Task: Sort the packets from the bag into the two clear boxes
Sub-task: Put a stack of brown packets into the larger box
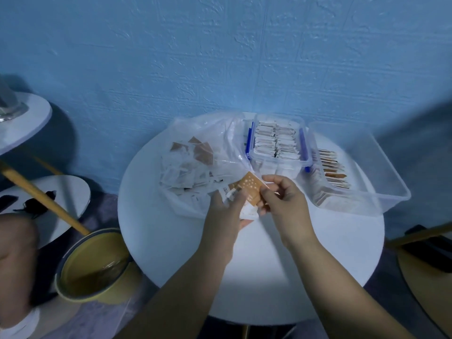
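Observation:
A clear plastic bag [195,155] full of white and brown packets lies at the back left of the round white table [256,277]. Beside it stands a clear box with blue clips [277,143], packed with white packets. Further right, a larger clear box [362,172] holds rows of brown and white packets. In front of the bag, my left hand [227,211] grips several white packets [248,212]. My right hand [283,196] pinches an orange-brown packet [249,189] with white dots, right against the bunch in the left hand.
A yellow bucket [93,265] with a wooden stick [44,199] stands on the floor at left. Two smaller white round tables [24,118] are at far left. A person's knee [14,253] shows at the lower left. A blue textured wall is behind.

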Tool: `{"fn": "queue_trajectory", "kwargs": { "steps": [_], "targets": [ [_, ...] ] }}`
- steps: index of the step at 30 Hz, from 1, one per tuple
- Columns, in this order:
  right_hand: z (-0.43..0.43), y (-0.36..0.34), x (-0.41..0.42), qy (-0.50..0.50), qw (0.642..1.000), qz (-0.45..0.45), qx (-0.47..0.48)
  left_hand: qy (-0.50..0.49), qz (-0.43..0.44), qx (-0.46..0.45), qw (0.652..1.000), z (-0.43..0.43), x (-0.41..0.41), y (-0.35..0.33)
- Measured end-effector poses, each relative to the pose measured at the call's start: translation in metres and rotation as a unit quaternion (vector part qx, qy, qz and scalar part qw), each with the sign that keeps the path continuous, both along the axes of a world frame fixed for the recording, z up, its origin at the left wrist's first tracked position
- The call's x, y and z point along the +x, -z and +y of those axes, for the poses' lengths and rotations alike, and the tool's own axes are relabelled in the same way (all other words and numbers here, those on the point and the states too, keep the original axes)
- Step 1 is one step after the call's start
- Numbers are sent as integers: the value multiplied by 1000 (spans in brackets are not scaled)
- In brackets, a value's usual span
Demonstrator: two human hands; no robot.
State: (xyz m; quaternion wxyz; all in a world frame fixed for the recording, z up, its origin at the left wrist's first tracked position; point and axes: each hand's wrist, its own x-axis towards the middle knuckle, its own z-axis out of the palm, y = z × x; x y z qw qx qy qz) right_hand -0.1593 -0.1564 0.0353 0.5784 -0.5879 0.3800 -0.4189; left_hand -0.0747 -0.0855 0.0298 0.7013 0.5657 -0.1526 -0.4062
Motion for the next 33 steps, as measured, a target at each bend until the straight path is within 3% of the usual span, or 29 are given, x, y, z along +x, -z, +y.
{"fn": "queue_trajectory", "kwargs": {
  "steps": [3, 5, 7, 10, 17, 24, 29, 33],
  "targets": [
    [4, 3, -16, 14, 998, 46, -40, 36, -183, 20, 982, 3, -4, 8],
    [5, 3, -24, 10, 999, 28, -30, 78, -324, 40, 942, 7, -7, 9],
    [6, 5, -28, -21, 1000, -8, 7, 121, -389, 34, 913, 8, -11, 10],
    [9, 12, -28, -38, 999, -8, 29, 147, -393, 17, 907, 8, -17, 14],
    [12, 19, -23, -19, 997, -46, 67, 103, -397, 43, 911, 11, -15, 26],
    [9, 27, -20, 3, 1000, 21, 8, 84, -408, 56, 907, 12, -13, 32],
    [12, 25, -23, -142, 989, -11, 39, 111, -463, 76, 876, 13, -18, 34],
    [9, 25, -31, -232, 971, 55, -19, 130, -484, 88, 861, 13, -15, 33]
  ]
}}
